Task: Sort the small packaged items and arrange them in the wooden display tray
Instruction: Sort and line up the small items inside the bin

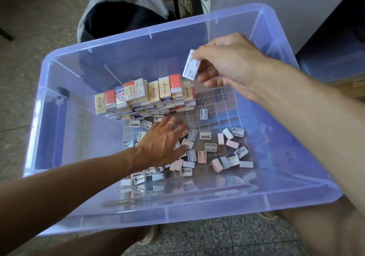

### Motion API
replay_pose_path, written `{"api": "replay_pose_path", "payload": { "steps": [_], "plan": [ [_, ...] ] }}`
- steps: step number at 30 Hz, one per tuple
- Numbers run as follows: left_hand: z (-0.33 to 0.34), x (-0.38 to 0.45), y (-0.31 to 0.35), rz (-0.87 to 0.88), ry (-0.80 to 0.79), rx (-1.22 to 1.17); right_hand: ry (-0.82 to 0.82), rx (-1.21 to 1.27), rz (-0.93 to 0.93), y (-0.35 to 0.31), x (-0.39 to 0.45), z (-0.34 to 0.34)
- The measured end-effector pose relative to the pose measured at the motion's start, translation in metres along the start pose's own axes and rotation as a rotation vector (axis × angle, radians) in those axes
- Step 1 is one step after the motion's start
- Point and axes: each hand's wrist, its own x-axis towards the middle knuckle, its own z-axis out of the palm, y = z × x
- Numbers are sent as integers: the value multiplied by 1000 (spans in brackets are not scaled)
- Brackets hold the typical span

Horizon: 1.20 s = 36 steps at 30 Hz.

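Pinching blue-labelled eraser (191,66), right hand (227,62), Chinese print

Bare forearms, no sleeves; thin silver ring (171,123) on left hand (162,141) finger.

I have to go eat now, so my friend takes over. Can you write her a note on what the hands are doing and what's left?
Right hand: raised above the bin, pinching one white eraser box.
Left hand: fingers spread, down among the loose sharpeners on the bin floor, gripping nothing.
Done: many eraser boxes are lined up in a stack at the back of the clear plastic bin.
Left: place the held box, then sort the scattered sharpeners. No wooden tray is in view.
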Motion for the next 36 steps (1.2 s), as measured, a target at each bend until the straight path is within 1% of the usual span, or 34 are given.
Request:
{"api": "replay_pose_path", "payload": {
  "steps": [2,3,4,6,9,11,12,14,16,17,19,24,28,32,36],
  "plan": [
    [0,-4,-14,-180,-30,39,0,-7,0,1,1,1],
    [0,-6,-19,-218,-60,59,-1,-10,-1,1,1,2],
    [1,-9,-22,-216,-82,76,-2,-12,-2,1,1,2],
    [2,-14,-24,-151,-115,63,-4,-10,-3,2,1,3],
    [-5,-22,-25,-36,-158,-118,-15,-7,-2,4,2,6],
    [-13,-25,-26,-31,-121,-230,-27,-13,5,5,3,8],
    [-15,-26,-30,-66,-83,-228,-30,-17,10,5,4,9],
    [-15,-29,-38,-218,-49,-137,-31,-21,16,6,5,12],
    [-10,-34,-45,-376,-120,-69,-33,-26,22,7,6,14],
    [-7,-36,-46,-419,-163,-66,-39,-30,25,8,7,15],
    [-5,-36,-46,-421,-200,-62,-43,-36,26,9,7,15],
    [-14,-35,-37,-363,-183,-157,-31,-23,22,9,8,15],
    [-15,-39,-40,-421,-76,-141,-36,-26,23,8,8,19],
    [-6,-38,-41,-466,-164,-307,-45,-38,19,9,8,22],
    [-3,-38,-30,-420,-226,-425,-30,-28,19,8,8,18]
  ]
}}
